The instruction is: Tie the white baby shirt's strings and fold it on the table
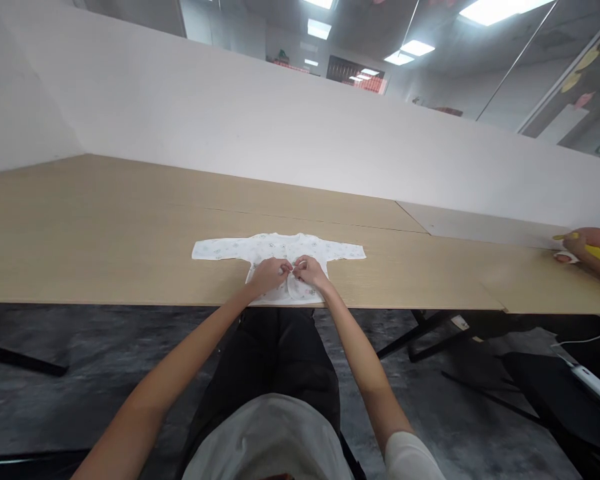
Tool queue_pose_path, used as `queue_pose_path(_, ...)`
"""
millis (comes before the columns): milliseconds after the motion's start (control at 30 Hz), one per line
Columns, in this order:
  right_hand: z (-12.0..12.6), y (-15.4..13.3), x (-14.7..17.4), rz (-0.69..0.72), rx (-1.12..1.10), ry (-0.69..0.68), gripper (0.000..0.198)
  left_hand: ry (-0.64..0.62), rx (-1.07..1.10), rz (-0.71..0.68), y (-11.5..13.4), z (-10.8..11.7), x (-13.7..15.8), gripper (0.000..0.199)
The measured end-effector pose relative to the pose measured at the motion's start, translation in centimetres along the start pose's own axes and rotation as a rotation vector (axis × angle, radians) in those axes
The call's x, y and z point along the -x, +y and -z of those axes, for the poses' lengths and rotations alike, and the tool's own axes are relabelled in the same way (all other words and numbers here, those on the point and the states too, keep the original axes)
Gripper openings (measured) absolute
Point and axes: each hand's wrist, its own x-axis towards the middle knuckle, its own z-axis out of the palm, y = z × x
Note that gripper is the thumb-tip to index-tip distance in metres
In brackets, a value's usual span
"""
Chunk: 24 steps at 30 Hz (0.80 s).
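Note:
A white long-sleeved baby shirt (pixel 275 248) with a small scattered print lies flat at the table's front edge, sleeves spread to both sides and neckline towards the wall. My left hand (pixel 271 276) is closed in a pinch at the middle of the shirt's front. Close against it, my right hand (pixel 309 272) pinches the same front area, fingertips nearly meeting those of the left. Between the fingertips is a small bit of white cloth, too small to make out whether it is a tie or an edge. Both hands cover part of the shirt's lower front.
The light wooden table (pixel 105 233) runs along a white wall (pixel 280 133) with glass above it. At the far right are another person's arm (pixel 597 267) and a doll-like figure (pixel 596 236) with yellow on it. A black chair (pixel 555 387) stands below right.

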Motion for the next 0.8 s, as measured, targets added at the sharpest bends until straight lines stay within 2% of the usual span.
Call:
queue_pose_path(267,0.3,-0.5,0.6,0.059,0.317,0.002,0.011,-0.069,-0.081,-0.035,-1.7,0.6,0.6,0.033)
queue_pose_path(400,0.4,-0.3,0.7,0.119,0.370,-0.008,0.013,-0.039,-0.141,-0.138,-1.5,0.5,1.2,0.034)
queue_pose_path(500,1.5,-0.1,-0.8,0.146,0.356,0.003,0.012,-0.048,-0.108,-0.177,-2.1,1.2,0.8,0.033)
queue_pose_path(567,3.0,0.0,-2.6,0.161,0.351,0.121,0.014,-0.001,-0.092,-0.142,-3.4,2.2,0.0,0.033)
queue_pose_path(667,6.0,0.7,-5.8,0.157,0.400,0.310,0.018,0.116,-0.186,0.016,-6.4,3.9,-1.8,0.038)
queue_pose_path(733,7.8,1.4,-7.3,0.108,0.481,0.305,0.022,0.129,-0.290,0.138,-8.5,4.5,-2.7,0.041)
queue_pose_path(800,8.9,2.2,-8.2,0.051,0.589,0.249,0.025,0.085,-0.361,0.238,-10.1,4.8,-3.3,0.043)
